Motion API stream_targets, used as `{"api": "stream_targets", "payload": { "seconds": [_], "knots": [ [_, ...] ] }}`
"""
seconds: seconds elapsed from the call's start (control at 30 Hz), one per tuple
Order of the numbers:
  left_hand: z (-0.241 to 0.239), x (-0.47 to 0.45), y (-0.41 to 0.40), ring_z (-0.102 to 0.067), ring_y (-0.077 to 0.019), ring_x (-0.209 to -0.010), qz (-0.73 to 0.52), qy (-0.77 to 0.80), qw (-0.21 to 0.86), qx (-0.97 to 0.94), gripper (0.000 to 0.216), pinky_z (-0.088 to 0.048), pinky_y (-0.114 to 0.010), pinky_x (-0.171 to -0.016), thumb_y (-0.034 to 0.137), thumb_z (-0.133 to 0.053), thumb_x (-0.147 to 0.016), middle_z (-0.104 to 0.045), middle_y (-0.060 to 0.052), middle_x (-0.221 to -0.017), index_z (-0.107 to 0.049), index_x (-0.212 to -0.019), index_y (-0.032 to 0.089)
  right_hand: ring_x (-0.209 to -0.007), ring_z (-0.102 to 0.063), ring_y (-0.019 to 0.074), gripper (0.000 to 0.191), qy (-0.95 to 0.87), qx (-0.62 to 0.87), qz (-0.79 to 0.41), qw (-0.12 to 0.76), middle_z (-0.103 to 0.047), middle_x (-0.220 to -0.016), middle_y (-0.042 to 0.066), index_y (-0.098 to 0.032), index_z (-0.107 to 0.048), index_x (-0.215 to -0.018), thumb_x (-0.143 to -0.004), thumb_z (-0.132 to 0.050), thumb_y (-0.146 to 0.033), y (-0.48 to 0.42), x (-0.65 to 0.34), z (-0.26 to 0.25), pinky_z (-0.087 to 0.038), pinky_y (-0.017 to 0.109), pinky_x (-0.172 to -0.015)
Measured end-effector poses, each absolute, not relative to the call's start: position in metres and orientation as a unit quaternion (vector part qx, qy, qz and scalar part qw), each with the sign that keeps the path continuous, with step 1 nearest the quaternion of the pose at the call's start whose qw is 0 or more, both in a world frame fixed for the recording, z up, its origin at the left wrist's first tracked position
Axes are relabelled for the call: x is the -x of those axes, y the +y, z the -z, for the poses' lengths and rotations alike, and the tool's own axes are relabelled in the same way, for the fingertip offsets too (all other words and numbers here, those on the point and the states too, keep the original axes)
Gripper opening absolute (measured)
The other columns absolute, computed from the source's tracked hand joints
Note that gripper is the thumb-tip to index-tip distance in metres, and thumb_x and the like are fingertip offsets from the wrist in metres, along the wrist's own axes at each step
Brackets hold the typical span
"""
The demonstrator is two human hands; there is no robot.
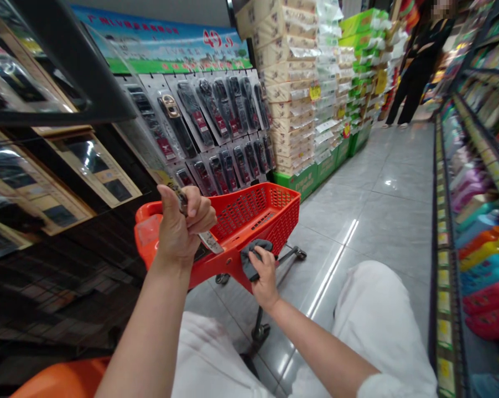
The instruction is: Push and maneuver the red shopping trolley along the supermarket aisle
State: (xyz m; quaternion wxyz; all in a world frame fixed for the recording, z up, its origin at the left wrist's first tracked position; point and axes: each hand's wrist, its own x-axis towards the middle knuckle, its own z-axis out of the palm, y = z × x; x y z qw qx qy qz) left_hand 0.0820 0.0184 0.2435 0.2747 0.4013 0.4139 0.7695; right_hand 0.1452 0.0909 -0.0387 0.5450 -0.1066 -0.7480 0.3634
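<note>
A red-orange plastic shopping cart (pixel 255 202) with perforated basket walls stands in front of me on dark wheels. My left hand (pixel 187 218) is closed around a bar with worn, patterned markings, which looks like the cart's handle (pixel 210 242); its lower end meets the cart's near side. Bunched in my right hand (pixel 265 273) is a dark grey cloth (pixel 251 257). That cloth is pressed against the outer side of the cart, below the basket rim. My fingers hide part of both the handle and the cloth.
Packaged belts (pixel 195 113) hang on a display at left, beside boxed goods (pixel 112 166). Stacked packs (pixel 289 94) stand on green bases behind the cart. Shelves of colourful bottles (pixel 485 265) line the right. A person (pixel 417 66) stands down the tiled aisle (pixel 382 204).
</note>
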Motion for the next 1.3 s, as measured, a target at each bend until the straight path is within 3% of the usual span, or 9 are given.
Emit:
{"api": "stream_targets", "payload": {
  "seconds": [0.27,0.37,0.47,0.6,0.77,0.9,1.03,1.2,1.3],
  "knots": [
    [-0.242,-0.082,0.018,-0.015,-0.0023,-0.030,-0.780,0.405,0.290,-0.379,0.065,-0.011,-0.016,-0.033,0.070,-0.043,-0.085,-0.021,0.009,-0.038,-0.034,-0.049,0.017,-0.101,-0.055,0.0238,0.036,-0.775,0.087,-0.366,0.508,-0.064,-0.109,0.006,-0.029,-0.074,-0.102,-0.078,-0.057,-0.008,0.116,-0.169,0.079,-0.049,0.044,-0.090],
    [-0.242,-0.082,0.019,-0.015,-0.0020,-0.030,-0.785,0.403,0.294,-0.367,0.065,-0.012,-0.015,-0.033,0.071,-0.043,-0.084,-0.021,0.009,-0.038,-0.033,-0.049,0.017,-0.110,-0.056,0.0236,0.045,-0.720,0.100,-0.407,0.554,-0.060,-0.117,0.007,-0.029,-0.067,-0.121,-0.083,-0.052,-0.011,0.111,-0.166,0.054,-0.048,0.044,-0.096],
    [-0.241,-0.081,0.019,-0.015,-0.0021,-0.030,-0.797,0.397,0.303,-0.339,0.065,-0.012,-0.015,-0.033,0.072,-0.042,-0.084,-0.020,0.009,-0.039,-0.032,-0.050,0.017,-0.128,-0.048,0.0260,0.055,-0.718,0.083,-0.380,0.576,-0.048,-0.140,0.008,-0.032,-0.053,-0.139,-0.087,-0.051,-0.014,0.094,-0.157,0.029,-0.042,0.049,-0.106],
    [-0.240,-0.081,0.019,-0.015,-0.0022,-0.030,-0.799,0.394,0.306,-0.335,0.064,-0.013,-0.014,-0.033,0.071,-0.041,-0.085,-0.020,0.010,-0.040,-0.033,-0.051,0.017,-0.143,-0.033,0.0277,0.061,-0.768,0.051,-0.321,0.552,-0.032,-0.158,0.004,-0.037,-0.047,-0.143,-0.088,-0.052,-0.012,0.070,-0.158,0.040,-0.037,0.052,-0.113],
    [-0.237,-0.081,0.019,-0.014,-0.0022,-0.030,-0.795,0.386,0.301,-0.358,0.063,-0.014,-0.014,-0.033,0.069,-0.045,-0.085,-0.019,0.010,-0.040,-0.036,-0.052,0.017,-0.151,-0.014,0.0309,0.073,-0.806,-0.002,-0.277,0.523,-0.020,-0.164,0.001,-0.037,-0.040,-0.147,-0.084,-0.048,-0.002,0.061,-0.164,0.039,-0.028,0.061,-0.116],
    [-0.236,-0.079,0.019,-0.015,-0.0020,-0.032,-0.777,0.388,0.281,-0.408,0.060,-0.015,-0.014,-0.034,0.067,-0.052,-0.084,-0.021,0.010,-0.040,-0.042,-0.052,0.016,-0.152,-0.007,0.0312,0.074,-0.806,-0.033,-0.259,0.532,-0.023,-0.163,0.001,-0.035,-0.036,-0.150,-0.083,-0.049,-0.005,0.059,-0.148,0.006,-0.018,0.064,-0.119],
    [-0.234,-0.076,0.017,-0.015,-0.0018,-0.033,-0.765,0.384,0.282,-0.433,0.059,-0.015,-0.013,-0.034,0.067,-0.059,-0.079,-0.022,0.010,-0.041,-0.044,-0.054,0.016,-0.152,-0.007,0.0297,0.079,-0.792,-0.040,-0.242,0.560,-0.026,-0.162,-0.002,-0.040,-0.037,-0.148,-0.081,-0.046,0.001,0.060,-0.145,0.031,-0.013,0.071,-0.116],
    [-0.231,-0.070,0.019,-0.016,-0.0018,-0.033,-0.760,0.371,0.288,-0.450,0.059,-0.017,-0.014,-0.034,0.068,-0.066,-0.071,-0.023,0.010,-0.042,-0.045,-0.055,0.016,-0.152,-0.010,0.0272,0.079,-0.794,-0.016,-0.305,0.525,-0.026,-0.162,0.000,-0.039,-0.038,-0.148,-0.083,-0.040,0.006,0.064,-0.152,0.053,-0.030,0.064,-0.114],
    [-0.231,-0.067,0.023,-0.017,-0.0019,-0.034,-0.761,0.364,0.288,-0.454,0.058,-0.017,-0.014,-0.034,0.068,-0.066,-0.071,-0.024,0.010,-0.042,-0.045,-0.056,0.016,-0.151,-0.009,0.0276,0.078,-0.787,-0.017,-0.322,0.526,-0.024,-0.162,0.004,-0.034,-0.035,-0.150,-0.083,-0.042,0.004,0.065,-0.143,0.023,-0.027,0.059,-0.117]
  ]
}}
